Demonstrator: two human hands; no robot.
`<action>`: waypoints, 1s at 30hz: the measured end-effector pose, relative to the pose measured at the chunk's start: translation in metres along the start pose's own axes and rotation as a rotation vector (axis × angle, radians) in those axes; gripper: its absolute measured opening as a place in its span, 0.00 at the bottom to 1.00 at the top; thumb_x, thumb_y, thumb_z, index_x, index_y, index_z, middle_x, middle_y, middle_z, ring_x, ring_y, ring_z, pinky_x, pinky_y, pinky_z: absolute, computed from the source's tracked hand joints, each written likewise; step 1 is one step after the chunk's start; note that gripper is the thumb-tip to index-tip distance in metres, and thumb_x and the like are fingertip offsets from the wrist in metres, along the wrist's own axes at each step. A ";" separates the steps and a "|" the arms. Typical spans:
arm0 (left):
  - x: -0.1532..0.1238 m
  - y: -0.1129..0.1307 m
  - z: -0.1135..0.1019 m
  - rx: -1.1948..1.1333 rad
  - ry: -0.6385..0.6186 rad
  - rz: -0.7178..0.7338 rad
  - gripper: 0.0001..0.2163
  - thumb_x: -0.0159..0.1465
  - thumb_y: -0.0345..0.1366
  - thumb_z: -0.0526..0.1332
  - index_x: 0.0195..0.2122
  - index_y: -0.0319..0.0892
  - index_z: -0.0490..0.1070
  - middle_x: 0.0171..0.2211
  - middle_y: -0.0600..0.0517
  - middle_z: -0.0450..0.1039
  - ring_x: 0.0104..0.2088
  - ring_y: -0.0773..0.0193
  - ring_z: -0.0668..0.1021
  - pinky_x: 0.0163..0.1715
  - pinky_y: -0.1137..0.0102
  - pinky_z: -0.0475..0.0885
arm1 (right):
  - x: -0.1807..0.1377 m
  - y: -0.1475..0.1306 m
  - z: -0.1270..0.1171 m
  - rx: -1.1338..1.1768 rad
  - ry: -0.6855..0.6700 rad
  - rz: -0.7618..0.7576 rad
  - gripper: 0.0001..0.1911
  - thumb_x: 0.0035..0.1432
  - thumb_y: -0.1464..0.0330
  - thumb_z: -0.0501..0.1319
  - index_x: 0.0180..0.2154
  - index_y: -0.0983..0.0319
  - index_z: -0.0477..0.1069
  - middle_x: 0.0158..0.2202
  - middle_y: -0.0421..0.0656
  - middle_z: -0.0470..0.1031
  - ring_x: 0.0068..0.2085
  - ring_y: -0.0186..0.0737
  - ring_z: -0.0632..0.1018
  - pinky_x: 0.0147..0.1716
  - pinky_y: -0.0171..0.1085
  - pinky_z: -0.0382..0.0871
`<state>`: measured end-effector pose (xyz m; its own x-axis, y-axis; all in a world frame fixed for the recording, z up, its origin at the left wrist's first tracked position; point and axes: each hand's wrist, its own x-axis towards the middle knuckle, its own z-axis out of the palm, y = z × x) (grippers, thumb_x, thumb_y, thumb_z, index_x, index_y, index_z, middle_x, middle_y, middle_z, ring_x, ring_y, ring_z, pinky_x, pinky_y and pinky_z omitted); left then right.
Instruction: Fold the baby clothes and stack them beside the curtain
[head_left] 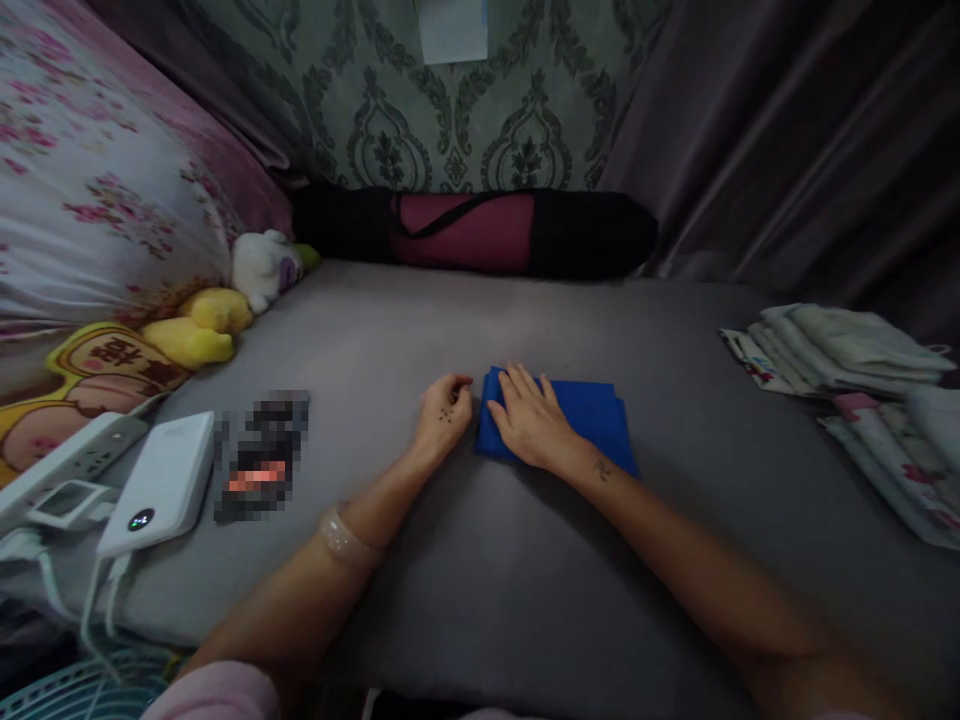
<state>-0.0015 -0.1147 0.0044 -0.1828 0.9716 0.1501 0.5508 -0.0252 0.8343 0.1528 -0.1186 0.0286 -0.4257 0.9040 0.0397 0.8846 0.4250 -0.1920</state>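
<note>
A folded blue fabric piece [592, 410], in flat layers with slightly uneven edges, lies on the grey bed sheet [480, 320] in the middle of the view. My right hand [531, 420] rests palm down across its left part, fingers stretched out and a little spread. Just left of the blue fabric, my left hand [444, 412] sits on the sheet with its fingers curled in. A small gap parts it from the fabric, and nothing shows in it. A pale bangle [346, 538] circles my left forearm.
On the left lie a white power bank [161, 480], a power strip [90, 455] with cables, a pixelated dark object [262, 455] and plush toys [202, 325]. Folded cloths [847, 350] are stacked at right. A long black and maroon bag [472, 230] lies along the wall.
</note>
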 end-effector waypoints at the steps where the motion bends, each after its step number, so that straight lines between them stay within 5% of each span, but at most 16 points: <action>1: 0.001 -0.001 0.000 -0.022 0.017 -0.001 0.13 0.60 0.29 0.53 0.41 0.36 0.75 0.31 0.48 0.76 0.30 0.64 0.75 0.34 0.70 0.69 | 0.002 -0.006 0.001 0.002 0.023 -0.029 0.33 0.68 0.59 0.40 0.65 0.74 0.53 0.68 0.54 0.49 0.68 0.50 0.50 0.65 0.52 0.41; 11: 0.007 -0.007 -0.008 -0.206 0.245 -0.016 0.11 0.58 0.29 0.53 0.38 0.37 0.73 0.27 0.53 0.71 0.27 0.68 0.71 0.29 0.73 0.66 | 0.018 -0.027 0.033 -0.027 0.044 -0.096 0.34 0.66 0.58 0.43 0.64 0.74 0.55 0.67 0.55 0.52 0.68 0.50 0.49 0.65 0.50 0.41; 19: 0.002 -0.008 0.001 -0.103 0.080 0.069 0.10 0.60 0.30 0.54 0.39 0.38 0.73 0.31 0.51 0.75 0.31 0.65 0.75 0.34 0.70 0.70 | 0.007 -0.017 0.023 0.085 0.052 -0.109 0.31 0.67 0.61 0.41 0.65 0.73 0.54 0.68 0.53 0.49 0.69 0.47 0.49 0.66 0.46 0.42; 25: -0.008 -0.005 0.002 0.249 -0.168 0.474 0.14 0.64 0.39 0.59 0.48 0.43 0.75 0.48 0.44 0.72 0.49 0.55 0.72 0.52 0.57 0.65 | -0.024 0.013 0.014 0.053 0.025 0.073 0.36 0.67 0.55 0.40 0.66 0.75 0.49 0.68 0.56 0.46 0.69 0.50 0.48 0.66 0.49 0.43; 30: -0.011 -0.003 0.003 0.386 -0.291 0.500 0.15 0.65 0.42 0.57 0.48 0.43 0.76 0.52 0.43 0.70 0.51 0.52 0.71 0.53 0.55 0.64 | -0.049 0.051 0.008 -0.034 0.014 0.163 0.36 0.67 0.55 0.39 0.66 0.73 0.52 0.68 0.55 0.50 0.68 0.49 0.51 0.66 0.50 0.40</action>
